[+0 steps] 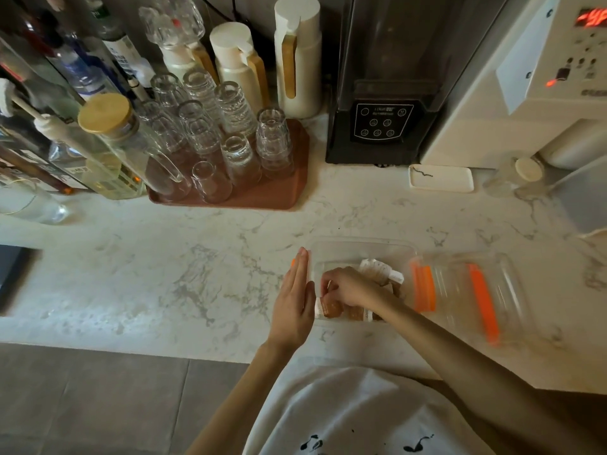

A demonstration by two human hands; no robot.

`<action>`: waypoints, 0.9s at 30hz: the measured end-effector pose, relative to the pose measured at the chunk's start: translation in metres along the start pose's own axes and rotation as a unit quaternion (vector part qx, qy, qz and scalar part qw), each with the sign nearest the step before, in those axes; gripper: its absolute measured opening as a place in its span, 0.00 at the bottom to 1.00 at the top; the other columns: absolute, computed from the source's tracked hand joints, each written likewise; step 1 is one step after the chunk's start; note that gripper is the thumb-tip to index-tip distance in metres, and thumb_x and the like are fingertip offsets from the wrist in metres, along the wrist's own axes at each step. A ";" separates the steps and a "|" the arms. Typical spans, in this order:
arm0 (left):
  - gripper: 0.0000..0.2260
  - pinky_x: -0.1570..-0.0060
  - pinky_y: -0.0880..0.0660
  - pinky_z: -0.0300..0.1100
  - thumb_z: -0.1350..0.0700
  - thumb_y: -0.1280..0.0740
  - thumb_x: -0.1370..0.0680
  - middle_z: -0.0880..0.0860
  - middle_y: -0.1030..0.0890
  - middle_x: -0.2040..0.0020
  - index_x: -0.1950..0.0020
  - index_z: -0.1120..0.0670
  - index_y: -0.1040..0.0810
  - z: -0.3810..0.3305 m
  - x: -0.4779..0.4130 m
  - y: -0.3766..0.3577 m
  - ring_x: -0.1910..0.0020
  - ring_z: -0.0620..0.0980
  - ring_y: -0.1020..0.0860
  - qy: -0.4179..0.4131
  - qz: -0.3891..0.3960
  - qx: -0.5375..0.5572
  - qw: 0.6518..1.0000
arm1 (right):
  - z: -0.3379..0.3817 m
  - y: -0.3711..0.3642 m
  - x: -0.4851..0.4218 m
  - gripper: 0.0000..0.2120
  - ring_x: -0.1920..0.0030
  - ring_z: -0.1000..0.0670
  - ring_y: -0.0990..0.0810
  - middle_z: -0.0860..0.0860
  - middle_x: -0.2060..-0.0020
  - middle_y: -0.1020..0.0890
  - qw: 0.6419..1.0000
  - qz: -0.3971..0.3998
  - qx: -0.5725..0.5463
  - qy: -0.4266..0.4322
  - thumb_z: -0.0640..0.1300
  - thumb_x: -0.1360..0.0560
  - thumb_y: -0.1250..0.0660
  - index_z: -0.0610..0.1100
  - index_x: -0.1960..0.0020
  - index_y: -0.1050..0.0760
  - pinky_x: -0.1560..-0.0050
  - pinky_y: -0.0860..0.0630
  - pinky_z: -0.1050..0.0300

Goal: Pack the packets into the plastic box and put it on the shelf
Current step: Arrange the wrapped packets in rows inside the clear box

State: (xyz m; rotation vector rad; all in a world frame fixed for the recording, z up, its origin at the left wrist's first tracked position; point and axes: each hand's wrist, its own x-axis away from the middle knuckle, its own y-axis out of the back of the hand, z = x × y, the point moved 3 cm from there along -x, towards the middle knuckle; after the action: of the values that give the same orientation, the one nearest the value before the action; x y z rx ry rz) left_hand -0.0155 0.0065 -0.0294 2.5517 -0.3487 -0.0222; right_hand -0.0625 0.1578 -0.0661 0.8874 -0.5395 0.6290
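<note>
A clear plastic box (pixel 361 249) stands on the marble counter near its front edge. Brown and white packets (pixel 377 272) lie inside it. My right hand (pixel 348 287) is inside the box, fingers curled onto a brown packet (pixel 331 308) at the box's left end. My left hand (pixel 294 303) is flat, fingers straight and together, pressed against the box's left outer wall. The box's clear lid (pixel 473 297) with orange clips lies on the counter just right of the box.
A brown tray (pixel 262 198) of stacked glasses stands behind on the left, with bottles further left. A black blender (pixel 384 126), a white machine (pixel 525 93) and a small white dish (pixel 441 178) sit at the back right. A dark object (pixel 13 274) lies at the left edge.
</note>
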 end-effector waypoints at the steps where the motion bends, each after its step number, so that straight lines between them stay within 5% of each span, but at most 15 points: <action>1: 0.25 0.19 0.45 0.46 0.58 0.47 0.14 0.49 0.45 0.17 0.17 0.55 0.47 0.001 0.000 0.000 0.17 0.48 0.46 0.000 -0.001 0.001 1.000 | 0.001 -0.003 -0.001 0.04 0.56 0.53 0.19 0.54 0.56 0.18 1.000 -0.003 0.019 0.002 0.42 0.26 0.30 0.50 0.52 0.21 0.52 0.21 0.57; 9: 0.25 0.19 0.46 0.43 0.57 0.47 0.14 0.48 0.44 0.17 0.17 0.55 0.47 0.004 -0.001 -0.001 0.17 0.47 0.46 -0.013 -0.007 0.016 1.000 | -0.007 -0.001 0.006 0.10 0.54 0.56 0.19 0.56 0.52 0.15 0.991 -0.053 0.121 0.024 0.40 0.24 0.32 0.54 0.49 0.17 0.53 0.24 0.61; 12: 0.25 0.19 0.45 0.43 0.57 0.46 0.14 0.47 0.43 0.17 0.17 0.53 0.47 0.004 0.000 -0.002 0.17 0.45 0.45 -0.017 -0.016 0.026 0.999 | -0.010 0.019 0.014 0.12 0.59 0.62 0.20 0.58 0.50 0.15 0.991 -0.065 0.112 0.029 0.38 0.23 0.33 0.53 0.48 0.16 0.60 0.26 0.68; 16: 0.24 0.19 0.43 0.46 0.54 0.46 0.14 0.47 0.41 0.17 0.18 0.52 0.45 0.002 0.001 -0.003 0.18 0.46 0.43 -0.006 -0.032 0.041 0.999 | -0.015 0.054 0.026 0.08 0.57 0.56 0.18 0.54 0.50 0.15 0.993 -0.089 0.073 0.023 0.41 0.23 0.33 0.48 0.48 0.17 0.55 0.23 0.60; 21: 0.24 0.20 0.41 0.48 0.52 0.46 0.14 0.45 0.39 0.18 0.18 0.52 0.42 0.003 0.002 -0.005 0.18 0.43 0.41 0.003 -0.059 0.061 0.996 | -0.019 0.038 0.039 0.09 0.52 0.50 0.20 0.49 0.51 0.21 0.968 -0.017 0.249 -0.007 0.48 0.25 0.31 0.49 0.46 0.21 0.56 0.23 0.58; 23: 0.23 0.20 0.40 0.50 0.55 0.45 0.15 0.44 0.39 0.18 0.18 0.52 0.40 0.004 0.002 -0.006 0.19 0.43 0.41 0.011 -0.067 0.070 0.995 | -0.023 0.030 0.041 0.11 0.59 0.52 0.20 0.50 0.54 0.22 0.969 -0.009 0.247 -0.014 0.43 0.26 0.31 0.52 0.45 0.22 0.67 0.20 0.60; 25: 0.23 0.20 0.40 0.52 0.55 0.44 0.15 0.45 0.38 0.18 0.18 0.53 0.40 0.005 0.003 -0.006 0.19 0.43 0.40 0.018 -0.069 0.072 0.995 | -0.027 0.026 0.039 0.11 0.72 0.54 0.23 0.51 0.62 0.21 0.981 0.005 0.190 -0.040 0.38 0.26 0.34 0.50 0.46 0.24 0.84 0.27 0.63; 27: 0.23 0.20 0.39 0.53 0.55 0.44 0.15 0.46 0.38 0.18 0.18 0.53 0.39 0.006 0.003 -0.007 0.19 0.44 0.40 0.016 -0.071 0.075 0.995 | -0.027 0.030 0.037 0.09 0.67 0.51 0.19 0.48 0.60 0.18 0.985 0.012 0.169 -0.027 0.40 0.25 0.36 0.48 0.45 0.24 0.75 0.21 0.58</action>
State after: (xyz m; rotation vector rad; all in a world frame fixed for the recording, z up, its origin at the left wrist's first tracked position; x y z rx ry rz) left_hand -0.0112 0.0080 -0.0374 2.7183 -0.1620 -0.0086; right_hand -0.0531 0.2045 -0.0394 1.2216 -0.5000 0.7316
